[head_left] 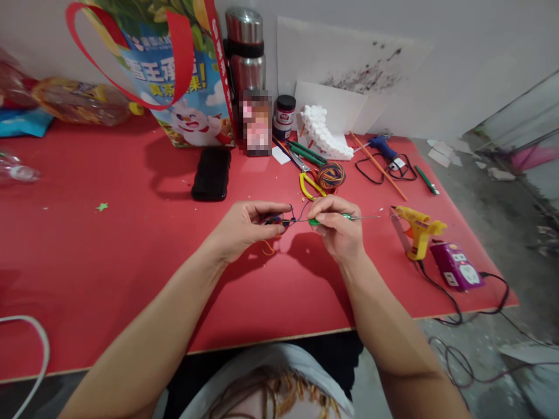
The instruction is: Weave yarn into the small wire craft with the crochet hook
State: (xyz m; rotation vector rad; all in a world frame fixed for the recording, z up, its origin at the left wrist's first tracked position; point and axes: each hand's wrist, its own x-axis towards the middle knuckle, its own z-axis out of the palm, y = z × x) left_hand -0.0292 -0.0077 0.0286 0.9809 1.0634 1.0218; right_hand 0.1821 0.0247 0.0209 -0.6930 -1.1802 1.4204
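Between the thumb and fingers of my left hand (244, 227) is a small dark multicoloured piece of crochet work (276, 220), partly hidden by the fingers. An orange yarn end hangs below it. My right hand (338, 224) is closed round a crochet hook (348, 217) with a green handle, and its thin metal shaft sticks out to the right. The hook's other end points left and reaches the piece. A dark strand of yarn loops up between the two hands. Just beyond them lies a ball of multicoloured yarn (331, 176), beside yellow-handled scissors (309, 185).
A black phone (211, 173) lies beyond my left hand. Behind stand a gift bag (187, 87), a steel flask (247, 52) and a dark jar (285, 116). To the right are a yellow glue gun (419, 230), a purple pack (456, 266), cables and a blue glue gun (382, 146).
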